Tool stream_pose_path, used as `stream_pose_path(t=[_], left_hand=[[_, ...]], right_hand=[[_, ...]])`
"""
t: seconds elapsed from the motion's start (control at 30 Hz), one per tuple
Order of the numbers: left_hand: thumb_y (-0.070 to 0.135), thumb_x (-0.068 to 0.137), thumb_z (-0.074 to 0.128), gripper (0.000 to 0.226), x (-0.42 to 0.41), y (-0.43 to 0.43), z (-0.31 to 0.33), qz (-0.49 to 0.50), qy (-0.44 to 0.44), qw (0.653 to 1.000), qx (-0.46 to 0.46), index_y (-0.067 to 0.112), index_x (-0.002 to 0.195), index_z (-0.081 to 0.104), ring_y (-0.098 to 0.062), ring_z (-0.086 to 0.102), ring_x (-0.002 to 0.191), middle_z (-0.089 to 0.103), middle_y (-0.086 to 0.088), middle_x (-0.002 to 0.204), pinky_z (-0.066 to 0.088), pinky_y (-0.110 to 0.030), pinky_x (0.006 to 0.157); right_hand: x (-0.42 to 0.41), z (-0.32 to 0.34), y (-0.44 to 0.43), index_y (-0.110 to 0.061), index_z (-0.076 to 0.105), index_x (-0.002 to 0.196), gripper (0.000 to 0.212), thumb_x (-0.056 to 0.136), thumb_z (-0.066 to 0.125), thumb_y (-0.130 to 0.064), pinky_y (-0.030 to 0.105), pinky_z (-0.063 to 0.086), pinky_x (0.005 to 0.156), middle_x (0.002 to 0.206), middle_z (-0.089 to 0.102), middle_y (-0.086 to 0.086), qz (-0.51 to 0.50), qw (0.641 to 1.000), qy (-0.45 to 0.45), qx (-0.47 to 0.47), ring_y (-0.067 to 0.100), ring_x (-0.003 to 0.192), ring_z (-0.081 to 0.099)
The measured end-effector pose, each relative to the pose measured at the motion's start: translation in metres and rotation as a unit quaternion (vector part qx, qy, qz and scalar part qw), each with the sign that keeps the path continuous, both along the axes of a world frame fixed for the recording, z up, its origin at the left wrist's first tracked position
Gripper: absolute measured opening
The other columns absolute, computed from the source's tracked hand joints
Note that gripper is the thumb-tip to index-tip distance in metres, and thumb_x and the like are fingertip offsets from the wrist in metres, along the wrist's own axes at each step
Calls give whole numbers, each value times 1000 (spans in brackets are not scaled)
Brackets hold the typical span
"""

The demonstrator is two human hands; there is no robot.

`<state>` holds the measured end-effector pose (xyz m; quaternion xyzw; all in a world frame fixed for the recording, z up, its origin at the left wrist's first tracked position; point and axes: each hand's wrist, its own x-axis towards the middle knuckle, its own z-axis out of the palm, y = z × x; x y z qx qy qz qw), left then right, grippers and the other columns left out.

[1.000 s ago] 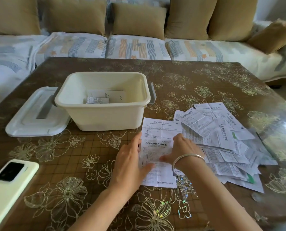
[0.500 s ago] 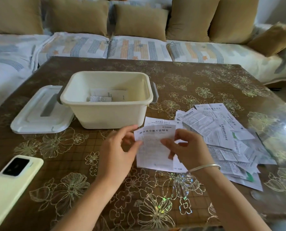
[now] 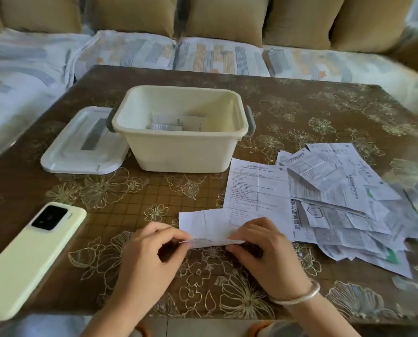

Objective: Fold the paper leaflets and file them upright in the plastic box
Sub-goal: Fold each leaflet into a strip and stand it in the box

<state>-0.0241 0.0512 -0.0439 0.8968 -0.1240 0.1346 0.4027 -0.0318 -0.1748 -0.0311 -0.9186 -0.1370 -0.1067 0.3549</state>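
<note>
Pinching a half-folded leaflet (image 3: 208,224) at lower centre, left hand (image 3: 152,251) and right hand (image 3: 266,251) fingers clamped on its near crease. Working below the plastic box (image 3: 178,152), left of the loose leaflet pile (image 3: 336,190).

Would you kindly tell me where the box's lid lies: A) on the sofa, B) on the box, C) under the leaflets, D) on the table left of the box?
D: the lid lies flat on the table, left of the open plastic box.
</note>
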Motion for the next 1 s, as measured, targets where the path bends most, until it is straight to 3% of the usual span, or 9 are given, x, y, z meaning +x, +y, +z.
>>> stream_pose_path(t=[0.03, 0.13, 0.27, 0.43, 0.5, 0.63, 0.7, 0.83, 1.0], left_hand=[[34, 75, 73, 10, -2, -1, -1, 9, -4, 1000, -4, 32, 84, 72, -5, 63, 80, 61, 20, 87, 55, -36, 72], [56, 78, 63, 32, 0, -5, -3, 49, -1, 999, 20, 24, 78, 69, -10, 60, 74, 57, 16, 81, 54, -37, 66], [31, 72, 78, 17, 2, -14, -1, 78, -25, 994, 69, 21, 80, 68, -12, 54, 72, 47, 25, 74, 50, -38, 64], [24, 70, 81, 37, 1, -14, -5, 77, -40, 992, 96, 17, 103, 67, -8, 51, 78, 58, 20, 74, 41, -30, 70], [23, 69, 82, 48, 1, -14, -7, 77, -44, 991, 99, 16, 112, 63, -10, 55, 82, 62, 17, 81, 42, -28, 75], [28, 72, 76, 68, 1, -15, -9, 79, -34, 992, 91, 12, 134, 52, -16, 53, 113, 56, -2, 129, 44, -30, 93], [27, 73, 74, 58, 3, -14, -10, 65, -41, 991, 113, 15, 128, 59, -16, 49, 117, 53, -2, 131, 45, -31, 95], [25, 79, 68, 23, 3, -12, -13, 22, -52, 988, 146, 24, 102, 69, -13, 54, 100, 60, 11, 107, 44, -31, 85], [30, 85, 58, 19, 3, -12, -12, 16, -33, 989, 142, 28, 102, 66, -10, 52, 103, 58, 15, 108, 41, -29, 88]], right_hand=[[-1, -1, 1, -28, 71, 78, 21, 79, 60, -46, 27, 50, 70, 77, 62, -21, -11, 1000, -3, -2, 6, 87, 55], [-1, -2, 7, -24, 68, 74, 24, 77, 64, -47, 32, 53, 64, 75, 59, -16, -67, 998, 5, 19, 8, 78, 57], [4, -5, 18, -24, 69, 97, 27, 74, 75, -36, 37, 54, 68, 72, 51, -28, -114, 993, -6, 17, 11, 77, 59], [5, -5, 26, -25, 59, 116, 45, 74, 71, -38, 36, 50, 71, 71, 49, -28, -118, 992, -6, -38, 11, 80, 51], [6, -4, 26, -24, 58, 116, 47, 73, 73, -37, 34, 50, 70, 73, 52, -24, -125, 991, -3, -47, 11, 80, 49], [7, -1, 25, -24, 59, 116, 49, 72, 78, -34, 33, 47, 74, 88, 58, -13, -134, 988, 17, -73, 13, 85, 48], [8, 2, 27, -27, 55, 121, 50, 76, 75, -36, 33, 46, 83, 100, 56, -11, -142, 985, 41, -86, 13, 92, 48], [11, 10, 37, -29, 43, 133, 57, 82, 66, -40, 33, 39, 99, 121, 50, -9, -181, 974, 111, -83, 14, 114, 42], [24, 22, 43, -24, 37, 135, 69, 80, 66, -52, 35, 43, 96, 124, 55, -3, -208, 954, 199, -86, 18, 115, 51]])
